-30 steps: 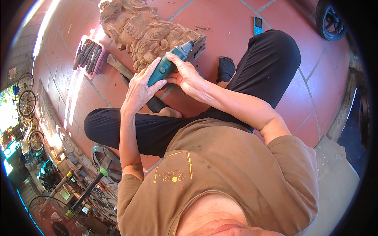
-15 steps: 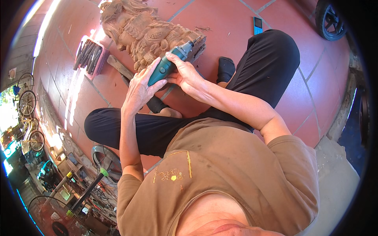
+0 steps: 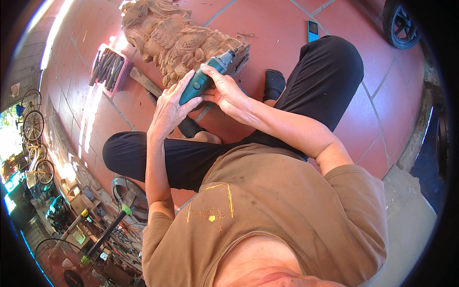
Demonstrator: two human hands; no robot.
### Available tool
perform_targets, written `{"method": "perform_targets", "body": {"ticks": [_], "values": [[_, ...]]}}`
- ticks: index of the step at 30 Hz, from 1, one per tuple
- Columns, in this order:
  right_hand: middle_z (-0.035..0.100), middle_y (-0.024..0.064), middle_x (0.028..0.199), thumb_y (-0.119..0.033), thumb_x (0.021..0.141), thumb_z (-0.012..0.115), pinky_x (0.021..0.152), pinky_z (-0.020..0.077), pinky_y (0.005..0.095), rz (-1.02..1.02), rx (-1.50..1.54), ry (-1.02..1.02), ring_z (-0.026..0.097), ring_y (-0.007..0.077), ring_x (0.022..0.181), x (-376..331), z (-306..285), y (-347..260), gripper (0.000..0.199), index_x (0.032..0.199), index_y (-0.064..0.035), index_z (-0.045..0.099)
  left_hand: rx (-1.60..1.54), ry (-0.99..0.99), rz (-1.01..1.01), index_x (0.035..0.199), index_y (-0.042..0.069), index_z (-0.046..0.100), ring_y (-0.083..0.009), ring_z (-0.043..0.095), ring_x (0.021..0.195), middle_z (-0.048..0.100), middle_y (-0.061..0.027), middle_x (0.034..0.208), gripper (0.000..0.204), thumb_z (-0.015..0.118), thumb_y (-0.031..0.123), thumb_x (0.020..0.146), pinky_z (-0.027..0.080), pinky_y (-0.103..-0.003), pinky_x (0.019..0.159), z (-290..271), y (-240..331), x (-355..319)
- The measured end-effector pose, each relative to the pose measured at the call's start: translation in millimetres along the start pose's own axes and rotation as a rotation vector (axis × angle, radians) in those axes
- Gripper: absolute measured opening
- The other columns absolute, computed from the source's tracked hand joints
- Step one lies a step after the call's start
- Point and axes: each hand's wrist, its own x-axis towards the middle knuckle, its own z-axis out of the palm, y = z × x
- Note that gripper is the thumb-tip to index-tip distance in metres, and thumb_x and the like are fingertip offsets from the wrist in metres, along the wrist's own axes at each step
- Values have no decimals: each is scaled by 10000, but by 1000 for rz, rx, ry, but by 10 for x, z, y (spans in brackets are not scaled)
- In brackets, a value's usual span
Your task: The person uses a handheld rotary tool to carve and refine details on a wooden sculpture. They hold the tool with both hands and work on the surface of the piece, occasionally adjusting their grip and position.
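You sit cross-legged on the floor. Your left hand (image 3: 169, 107) wraps the rear body of the teal rotary tool (image 3: 203, 81); your right hand (image 3: 224, 88) clamps its front, fingers curled over the barrel. Tool nose sits against the base of the wooden carving (image 3: 179, 38), straight ahead of your knees. Left of the carving: pink tray (image 3: 125, 67) of chisels, wooden mallet (image 3: 143, 81) beside it. Far right: a small blue-and-white rectangular device (image 3: 312, 30) lies flat. Surface: red floor tiles (image 3: 282, 43), pale grout. Room edge at left: bicycles (image 3: 33, 129), cluttered shelves.
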Motion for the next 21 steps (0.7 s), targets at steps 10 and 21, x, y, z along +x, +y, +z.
{"method": "perform_targets", "body": {"ticks": [10, 21], "values": [[645, 110, 1009, -385, 849, 719, 865, 528, 454, 15, -39, 6, 656, 263, 924, 14, 47, -14, 438, 1071, -35, 579, 11, 2, -22, 1446, 167, 423, -374, 603, 982, 631, -206, 1113, 695, 711, 345, 839, 462, -436, 878, -18, -9, -19], [643, 113, 1050, -355, 859, 725, 889, 520, 470, 31, -5, 0, 651, 273, 951, 3, 2, -12, 423, 1099, -37, 581, -26, 15, 18, 1433, 151, 440, -367, 608, 1008, 626, -194, 1171, 688, 724, 319, 829, 458, -428, 898, -22, 24, -10]]}}
